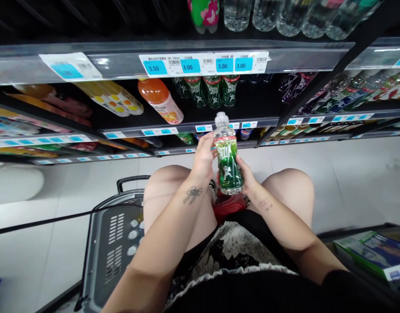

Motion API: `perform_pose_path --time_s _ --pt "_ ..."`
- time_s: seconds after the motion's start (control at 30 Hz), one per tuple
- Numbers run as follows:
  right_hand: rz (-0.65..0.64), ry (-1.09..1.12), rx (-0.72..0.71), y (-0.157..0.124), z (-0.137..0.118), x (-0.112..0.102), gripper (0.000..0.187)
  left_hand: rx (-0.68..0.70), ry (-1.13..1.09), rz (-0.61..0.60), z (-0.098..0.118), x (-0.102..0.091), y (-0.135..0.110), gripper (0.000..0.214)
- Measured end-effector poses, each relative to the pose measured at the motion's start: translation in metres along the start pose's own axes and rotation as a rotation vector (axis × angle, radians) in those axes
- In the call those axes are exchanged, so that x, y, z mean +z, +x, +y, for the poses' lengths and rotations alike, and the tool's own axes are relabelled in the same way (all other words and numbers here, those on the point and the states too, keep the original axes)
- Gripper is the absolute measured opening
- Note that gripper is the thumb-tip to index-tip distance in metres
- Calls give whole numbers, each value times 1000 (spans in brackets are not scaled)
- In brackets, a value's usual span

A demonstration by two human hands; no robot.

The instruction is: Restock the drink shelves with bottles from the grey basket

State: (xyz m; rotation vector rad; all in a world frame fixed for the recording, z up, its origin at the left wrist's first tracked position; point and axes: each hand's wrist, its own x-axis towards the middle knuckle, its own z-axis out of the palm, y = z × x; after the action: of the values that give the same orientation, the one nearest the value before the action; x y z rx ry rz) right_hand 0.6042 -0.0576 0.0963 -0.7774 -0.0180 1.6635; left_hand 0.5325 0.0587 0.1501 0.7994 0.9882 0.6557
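Between my two hands I hold a clear drink bottle (228, 161) with a green label and a clear cap, nearly upright and tilted a little. My left hand (204, 154) is closed around its upper left side, near the shoulder; some of its fingers pass behind the bottle. Lower down, my right hand (247, 176) grips the right side near the base, with the thumb in front. Behind the bottle, on the shelf, stand several similar green-labelled bottles (214, 92). An orange drink bottle (160, 101) stands to their left.
A grey shopping basket (116, 243) with several white-capped bottles is beside my left leg. Shelf edges with price tags (204, 64) run across in front. Something red (229, 206) lies between my legs. A green and blue box (376, 252) is at the lower right.
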Motion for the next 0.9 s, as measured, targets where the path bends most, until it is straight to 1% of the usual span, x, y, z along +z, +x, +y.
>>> perform_pose_path --time_s 0.07,0.13,0.2,0.27,0.33,0.4,0.47,0.53,0.57,0.63,0.7,0.73,0.8,0.83,0.87,0.9 --pt "-131 102 40 -3 -7 -1 69 4 14 -40 7 0 -1 37" --pt "-300 191 78 -2 -9 -3 75 2 3 -80 12 2 -2 35" --pt "-485 251 98 1 -4 -4 79 3 -28 -98 14 6 -3 34" --pt "-653 304 113 6 6 -4 80 -10 -60 -123 13 13 -3 35" --pt "-775 357 118 11 17 -2 82 -16 -102 -157 12 19 -4 40" --pt "-835 399 113 13 27 0 82 2 -123 -160 11 25 -5 45" --pt "-837 408 114 14 31 2 84 42 -95 -129 10 27 -5 45" --pt "-781 377 138 13 30 2 86 74 -44 -94 9 27 -4 44" --pt "-723 355 149 12 27 2 87 80 -19 -68 9 26 -4 43" --pt "-562 315 157 9 20 3 88 63 25 20 8 25 -4 45" --pt "-408 280 167 6 11 5 90 -7 48 94 7 24 -4 50" --pt "-354 260 184 4 6 7 90 -58 39 90 8 23 -5 54" --pt "-280 209 245 1 -1 12 88 -149 6 29 11 22 -6 57" --pt "-246 182 269 0 -2 14 84 -161 11 -3 13 21 -6 55" --pt "-208 159 265 -2 -1 15 79 -143 45 -32 17 19 -7 51" --pt "-173 142 232 -3 2 17 74 -98 116 -63 20 17 -9 46"
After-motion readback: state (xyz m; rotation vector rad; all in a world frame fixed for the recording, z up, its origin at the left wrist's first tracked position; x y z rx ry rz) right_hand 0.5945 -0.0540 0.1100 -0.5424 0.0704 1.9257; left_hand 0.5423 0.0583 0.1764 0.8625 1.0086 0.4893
